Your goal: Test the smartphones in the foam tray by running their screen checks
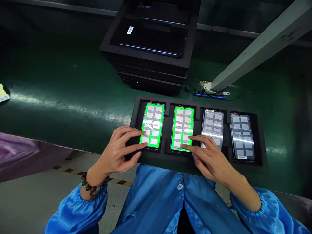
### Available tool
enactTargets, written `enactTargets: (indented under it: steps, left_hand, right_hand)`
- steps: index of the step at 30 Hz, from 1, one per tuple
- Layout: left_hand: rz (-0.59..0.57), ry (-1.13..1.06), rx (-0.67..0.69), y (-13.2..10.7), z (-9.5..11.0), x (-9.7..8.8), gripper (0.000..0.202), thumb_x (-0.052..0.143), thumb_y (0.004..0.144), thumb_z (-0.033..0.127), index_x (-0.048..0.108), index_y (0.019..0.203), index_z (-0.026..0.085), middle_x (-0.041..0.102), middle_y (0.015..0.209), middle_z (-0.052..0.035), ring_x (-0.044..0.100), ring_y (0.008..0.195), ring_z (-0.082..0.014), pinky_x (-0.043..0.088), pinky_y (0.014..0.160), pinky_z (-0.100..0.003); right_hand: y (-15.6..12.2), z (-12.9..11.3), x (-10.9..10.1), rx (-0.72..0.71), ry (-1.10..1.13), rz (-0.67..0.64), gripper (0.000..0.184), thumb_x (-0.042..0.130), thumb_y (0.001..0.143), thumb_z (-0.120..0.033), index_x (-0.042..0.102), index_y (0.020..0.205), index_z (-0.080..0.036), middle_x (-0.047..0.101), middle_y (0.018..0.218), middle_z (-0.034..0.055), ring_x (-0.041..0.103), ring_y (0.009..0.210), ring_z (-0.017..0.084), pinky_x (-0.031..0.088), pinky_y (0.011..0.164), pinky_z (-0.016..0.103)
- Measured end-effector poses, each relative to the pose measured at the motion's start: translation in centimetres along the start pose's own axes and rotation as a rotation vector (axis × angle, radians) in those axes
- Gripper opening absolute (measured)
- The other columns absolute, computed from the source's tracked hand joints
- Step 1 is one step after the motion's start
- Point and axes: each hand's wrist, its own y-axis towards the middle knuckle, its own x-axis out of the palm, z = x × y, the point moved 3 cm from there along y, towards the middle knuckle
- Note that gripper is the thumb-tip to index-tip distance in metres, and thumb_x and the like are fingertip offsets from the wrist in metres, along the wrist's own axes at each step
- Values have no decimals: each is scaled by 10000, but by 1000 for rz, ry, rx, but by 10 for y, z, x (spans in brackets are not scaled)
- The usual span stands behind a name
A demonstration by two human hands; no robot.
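Note:
Several phones lie face up in the slots of a black foam tray at the table's near edge. The leftmost phone shows a white grid screen with green borders and trails. My left hand rests fingertips on its lower left, fingers apart, gripping nothing. Beside it, a second phone has the same lit grid with green edges. Two fingertips of my right hand touch its lower right, the hand spread. A third phone, partly behind my right fingers, and a fourth phone show grey-white grids without green.
Behind the tray stands a stack of black foam trays, a dark phone lying in the top one. A grey metal post slants up at the right, with a blue pen by its base. A yellowish paper sits far left.

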Motion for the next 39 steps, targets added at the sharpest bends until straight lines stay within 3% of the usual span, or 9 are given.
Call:
enactTargets:
  steps: [8, 12, 16, 21, 27, 36, 39]
  left_hand:
    - [-75, -22, 4, 14, 0, 10, 337, 662, 962, 230, 812, 1262, 263, 644, 1537, -128, 582, 1343, -360, 460, 1154, -616]
    - [-82, 13, -42, 20, -8, 10, 412, 602, 1012, 253, 754, 1394, 256, 580, 1594, -148, 527, 1401, -377, 427, 1190, -650]
    - [-84, 24, -91, 30, -15, 10, 416, 557, 1049, 283, 738, 1422, 255, 548, 1610, -160, 501, 1433, -391, 398, 1217, -687]
    - [-114, 34, -164, 43, -25, 12, 436, 529, 1079, 328, 702, 1476, 279, 491, 1656, -151, 469, 1492, -393, 340, 1269, -710]
    - [-120, 53, -220, 60, -39, 17, 454, 494, 1104, 382, 666, 1512, 280, 417, 1709, -154, 406, 1548, -410, 380, 1256, -687]
    - [-107, 72, -278, 82, -50, 24, 502, 508, 1096, 417, 618, 1568, 287, 360, 1765, -157, 382, 1573, -435, 372, 1263, -717]
    - [-89, 112, -253, 81, -45, 22, 484, 528, 1085, 391, 653, 1538, 276, 409, 1741, -156, 419, 1547, -424, 394, 1254, -694]
  right_hand:
    - [2, 3, 1, 69, -20, -5, 604, 502, 1053, -88, 474, 1638, -240, 797, 1204, 60, 541, 1452, 318, 449, 1175, 580]
    - [15, 6, -5, 107, -75, -2, 603, 487, 1062, -117, 461, 1649, -256, 767, 1298, 97, 526, 1493, 341, 450, 1187, 614]
    - [31, 12, -12, 129, -123, 19, 552, 478, 1063, -125, 506, 1601, -248, 767, 1256, 106, 526, 1494, 349, 450, 1196, 612]
    - [46, 25, -18, 172, -150, -8, 530, 469, 1086, -160, 483, 1611, -225, 744, 1338, 117, 471, 1525, 356, 430, 1212, 600]
    - [65, 38, -24, 240, -184, -13, 502, 443, 1093, -174, 510, 1590, -185, 727, 1371, 152, 445, 1546, 367, 440, 1206, 594]
    - [78, 48, -27, 282, -126, 61, 547, 427, 1065, -147, 515, 1595, -244, 678, 1487, 140, 461, 1548, 367, 443, 1211, 637]
    - [72, 45, -26, 253, -123, 57, 517, 434, 1069, -151, 539, 1569, -232, 738, 1338, 148, 469, 1547, 372, 457, 1184, 626]
